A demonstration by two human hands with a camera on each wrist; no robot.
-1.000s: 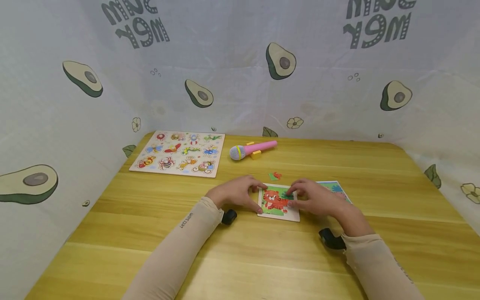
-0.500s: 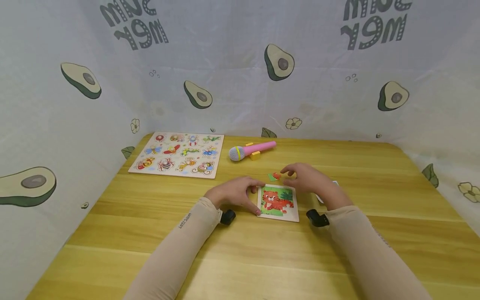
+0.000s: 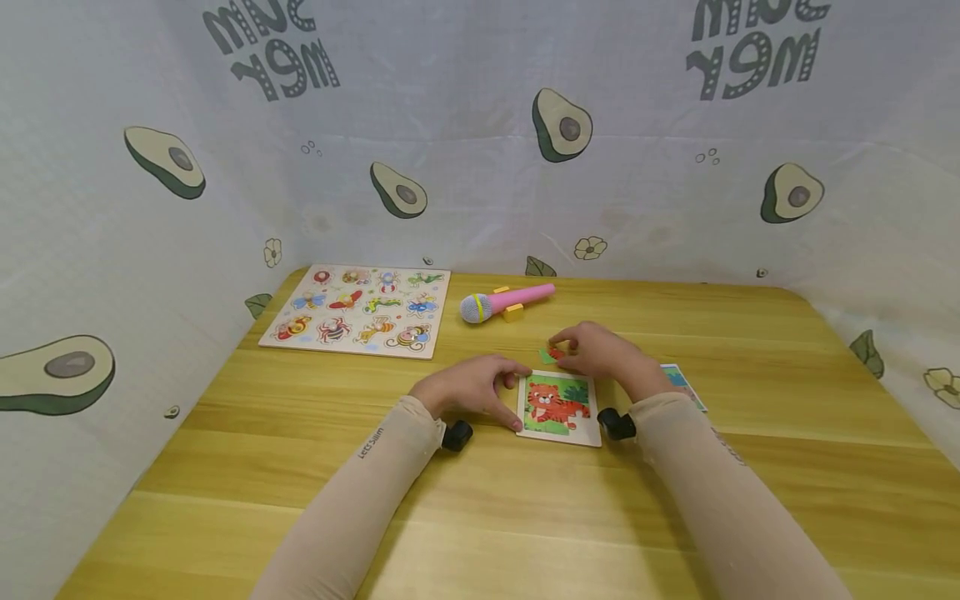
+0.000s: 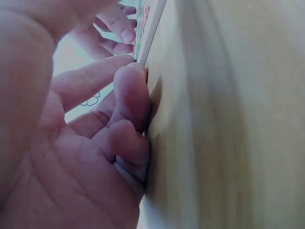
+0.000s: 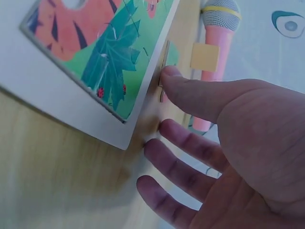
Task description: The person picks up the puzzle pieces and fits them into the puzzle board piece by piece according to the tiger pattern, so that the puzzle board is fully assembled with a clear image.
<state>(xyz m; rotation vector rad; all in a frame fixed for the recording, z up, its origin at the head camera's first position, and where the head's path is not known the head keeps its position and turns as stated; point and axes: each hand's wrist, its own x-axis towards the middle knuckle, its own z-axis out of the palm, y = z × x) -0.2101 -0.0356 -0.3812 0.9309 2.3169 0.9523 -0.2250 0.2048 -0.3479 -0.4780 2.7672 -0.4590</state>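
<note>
A small square tiger jigsaw puzzle [image 3: 551, 402] lies flat on the table in the head view, with a bare white gap at its lower right. My left hand [image 3: 476, 389] holds the puzzle's left edge, index finger at the far corner and thumb at the near one. Just beyond the board lies a loose green-and-orange puzzle piece [image 3: 550, 355]. My right hand [image 3: 600, 350] has its thumb and index finger on either side of this piece, pinching it. In the right wrist view the thumb [image 5: 174, 81] touches the piece; the index finger is hidden.
A pink toy microphone [image 3: 517, 297] with yellow blocks [image 3: 513, 313] lies farther back. An insect peg puzzle board [image 3: 360, 310] sits at the back left. Partly behind my right forearm is a picture card [image 3: 686, 387]. A printed curtain [image 3: 480, 125] borders the wooden table [image 3: 480, 517].
My right hand has left the puzzle's right side and moved away to the loose piece, now pinching it. The tail section stays in the board. My left hand has stayed in place.
</note>
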